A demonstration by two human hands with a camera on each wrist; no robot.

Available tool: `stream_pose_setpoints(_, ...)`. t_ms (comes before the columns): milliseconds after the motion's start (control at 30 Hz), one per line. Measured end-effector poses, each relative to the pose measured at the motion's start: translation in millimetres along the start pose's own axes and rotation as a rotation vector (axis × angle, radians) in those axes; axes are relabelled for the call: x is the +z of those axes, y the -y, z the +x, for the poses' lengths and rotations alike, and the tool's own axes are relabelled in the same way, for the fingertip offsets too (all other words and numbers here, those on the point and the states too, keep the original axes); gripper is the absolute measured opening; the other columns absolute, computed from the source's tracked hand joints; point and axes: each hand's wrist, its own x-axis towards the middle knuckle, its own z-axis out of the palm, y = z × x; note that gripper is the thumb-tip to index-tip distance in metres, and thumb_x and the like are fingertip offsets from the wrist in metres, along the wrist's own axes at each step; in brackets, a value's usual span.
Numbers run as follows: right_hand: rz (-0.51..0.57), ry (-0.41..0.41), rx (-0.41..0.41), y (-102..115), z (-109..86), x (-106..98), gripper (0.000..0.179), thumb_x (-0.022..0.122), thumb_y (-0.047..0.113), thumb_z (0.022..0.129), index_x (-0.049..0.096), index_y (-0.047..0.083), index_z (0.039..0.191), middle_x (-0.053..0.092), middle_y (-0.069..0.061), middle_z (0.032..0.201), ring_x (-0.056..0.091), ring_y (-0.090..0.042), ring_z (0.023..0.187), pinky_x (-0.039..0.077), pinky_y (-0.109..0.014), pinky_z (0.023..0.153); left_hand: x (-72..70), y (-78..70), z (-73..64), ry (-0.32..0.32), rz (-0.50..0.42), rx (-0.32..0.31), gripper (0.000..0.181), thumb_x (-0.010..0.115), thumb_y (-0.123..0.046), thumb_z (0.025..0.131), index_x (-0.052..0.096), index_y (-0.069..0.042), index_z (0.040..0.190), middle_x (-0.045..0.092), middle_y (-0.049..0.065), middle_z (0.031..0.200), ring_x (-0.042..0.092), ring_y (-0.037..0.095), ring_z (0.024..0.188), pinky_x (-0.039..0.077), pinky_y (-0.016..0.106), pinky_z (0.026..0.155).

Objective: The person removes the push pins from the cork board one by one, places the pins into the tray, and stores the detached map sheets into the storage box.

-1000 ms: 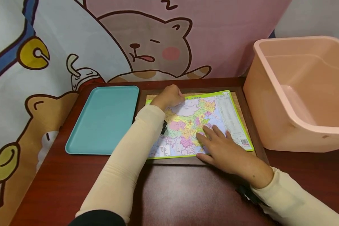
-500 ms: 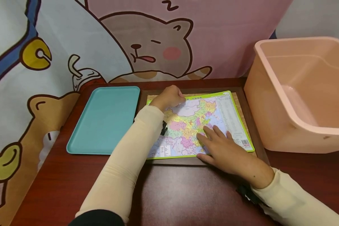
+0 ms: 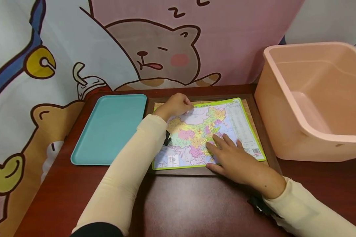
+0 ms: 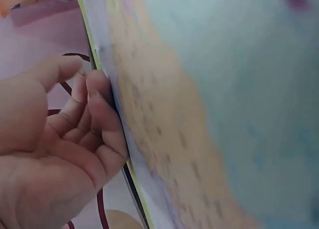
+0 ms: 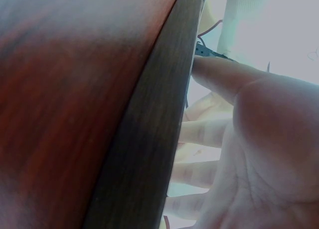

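A map sheet [image 3: 186,134] with a green border lies slightly askew on a brown-framed board [image 3: 181,172] in the head view. My left hand [image 3: 178,104] is at the sheet's upper edge, its fingers loosely curled. In the left wrist view, those fingers [image 4: 107,112] touch the map, the thumb stands slightly apart, and I see nothing held between them. My right hand [image 3: 235,160] rests on the map's lower right with fingers spread, the thumb near the bottom edge. Its palm hides part of the map. The right wrist view shows the board's dark rim [image 5: 144,119] beside this hand.
A turquoise tray [image 3: 111,130] lies left of the board on the reddish-brown table [image 3: 190,204]. To the right stands a large peach plastic bin [image 3: 287,131]. Behind the table hangs a cloth [image 3: 234,33] printed with cartoon animals.
My left hand has shifted slightly left along the sheet's upper edge, and its fingers have loosened a little. The right hand stays on the map. The head view has tilted up slightly.
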Motion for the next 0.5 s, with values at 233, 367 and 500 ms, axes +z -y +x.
stream_pose_setpoints(233,-0.008,-0.007,-0.002,0,-1.3,1,0.06,0.064,0.045,0.096,0.051,0.009,0.143,0.042,-0.022,0.153,0.038,-0.05,0.14,0.037,-0.077,0.097,-2.0,0.7,-9.0,0.051,-0.061,0.031,0.02,0.065,-0.03,0.098,0.066,-0.011,0.102,0.066,0.005,0.101,0.064,0.019,0.091,0.05,0.033,0.08)
stream_pose_setpoints(367,-0.01,-0.008,-0.004,0,-1.5,2,0.06,0.064,0.045,0.096,0.052,0.009,0.143,0.042,-0.022,0.152,0.038,-0.05,0.14,0.037,-0.077,0.096,-4.6,-1.1,-13.6,0.095,-0.111,0.054,0.023,0.064,-0.032,0.099,0.066,-0.011,0.108,0.066,0.007,0.107,0.065,0.021,0.094,0.052,0.035,0.083)
stream_pose_setpoints(500,-0.019,-0.009,-0.006,-1,-1.4,2,0.06,0.064,0.046,0.096,0.052,0.009,0.142,0.042,-0.021,0.152,0.038,-0.05,0.14,0.037,-0.077,0.096,-6.8,-3.3,-17.2,0.128,-0.157,0.099,0.026,0.062,-0.033,0.1,0.067,-0.01,0.111,0.069,0.008,0.111,0.065,0.023,0.093,0.051,0.039,0.083)
